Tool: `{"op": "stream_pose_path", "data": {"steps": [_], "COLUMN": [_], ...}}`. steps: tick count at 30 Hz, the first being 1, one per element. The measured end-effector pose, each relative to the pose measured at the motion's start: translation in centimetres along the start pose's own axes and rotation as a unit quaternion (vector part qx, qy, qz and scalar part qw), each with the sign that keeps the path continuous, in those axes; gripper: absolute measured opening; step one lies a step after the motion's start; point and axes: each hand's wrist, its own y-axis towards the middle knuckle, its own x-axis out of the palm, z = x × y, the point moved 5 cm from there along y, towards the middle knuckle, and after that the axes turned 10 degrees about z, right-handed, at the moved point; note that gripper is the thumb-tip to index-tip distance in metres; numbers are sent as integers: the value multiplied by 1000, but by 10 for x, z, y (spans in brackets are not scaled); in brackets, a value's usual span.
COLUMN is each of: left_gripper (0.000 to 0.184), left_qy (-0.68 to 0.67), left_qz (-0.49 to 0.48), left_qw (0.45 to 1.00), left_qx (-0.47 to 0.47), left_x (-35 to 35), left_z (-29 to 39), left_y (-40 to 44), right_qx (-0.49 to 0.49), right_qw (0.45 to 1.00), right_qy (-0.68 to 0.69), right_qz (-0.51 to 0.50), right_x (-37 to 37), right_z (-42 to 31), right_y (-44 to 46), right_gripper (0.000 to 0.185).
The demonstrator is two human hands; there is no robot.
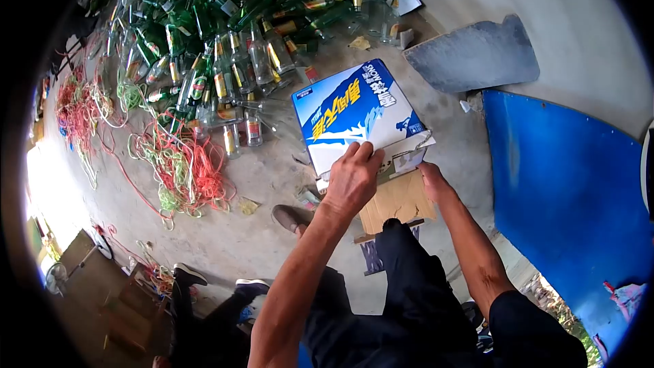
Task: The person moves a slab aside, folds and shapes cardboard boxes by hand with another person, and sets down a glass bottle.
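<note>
A blue and white printed cardboard beer box (361, 105) is in front of me, its large printed face turned up. My left hand (354, 176) is closed on its near edge, the fingers curled over the white panel. At the near right corner, my right hand (434, 180) grips the box from the side, with its fingertips partly hidden. Below the box, a plain brown cardboard piece (395, 204) lies over a small stool (373, 257) close to my knee. I cannot tell whether this brown piece is a flap of the same box.
A big heap of green and clear glass bottles (204, 48) covers the floor at the upper left. Tangled red and green strings (187, 170) lie beside it. A grey board (477, 54) and a blue sheet (558, 177) are on the right. Another person's shoes (253, 285) show at lower left.
</note>
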Motion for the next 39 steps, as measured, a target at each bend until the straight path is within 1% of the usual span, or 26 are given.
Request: {"op": "stream_pose_path", "data": {"steps": [1,6,7,10,11,12,14,16,18,20,21,22,24,27,30,31,33,34,35,36,38,39], "left_gripper": [37,39,39,36,36,35,35,35,34,31,26,20,19,32,53,75,80,82,90,91,97,99], "left_qy": [1,-11,-13,-13,-11,-13,0,13,27,43,72,77,101,133,5,-27,-14,-7,33,110,146,125], "left_qz": [-4,-19,-17,-9,-8,-7,-4,-1,-22,-32,-99,-107,-102,-196,-193,-205,-90,-31,-35,-41,-26,-28], "left_qw": [1000,999,998,996,996,995,995,996,995,994,987,986,987,971,981,977,994,996,995,991,980,977], "left_qx": [12,46,54,86,89,97,101,92,91,94,104,107,72,39,-24,-42,-64,-79,-87,-59,-133,-172], "left_x": [5,44,51,86,91,99,124,149,177,199,212,221,223,218,196,193,195,196,212,215,214,211], "left_z": [4,1,-3,-20,-24,-27,-43,-68,-99,-127,-137,-147,-163,-174,-169,-168,-176,-184,-204,-210,-217,-222], "left_y": [12,44,50,63,69,76,75,71,50,30,16,3,-16,-17,-1,9,31,40,39,41,49,47], "right_qx": [14,-86,-110,-155,-151,-178,-193,-180,-125,-43,-46,-87,-8,34,-70,-74,-76,-71,-71,-144,-159,-176], "right_qw": [999,993,989,979,979,976,968,971,966,933,906,925,977,955,972,964,944,956,966,979,950,943], "right_qy": [33,-34,-47,35,37,24,10,-56,-163,-312,-375,-317,-152,-197,-13,-19,-28,-12,4,35,-68,-74], "right_qz": [-1,70,88,129,135,126,160,149,154,175,191,190,150,218,224,256,320,285,250,140,258,271], "right_x": [-4,-58,-64,-43,-43,-49,-66,-41,-33,-37,-33,-28,-51,-78,-84,-81,-41,-13,5,1,41,48], "right_z": [-3,1,2,-15,-18,-18,-5,-2,32,61,67,70,88,73,27,10,-31,-38,-48,-33,-49,-51], "right_y": [7,57,70,78,94,112,163,184,214,243,230,212,193,151,146,152,160,167,179,229,213,209], "right_gripper": [34,24,24,25,28,32,31,29,31,38,43,42,43,47,72,71,69,72,75,78,81,82]}}
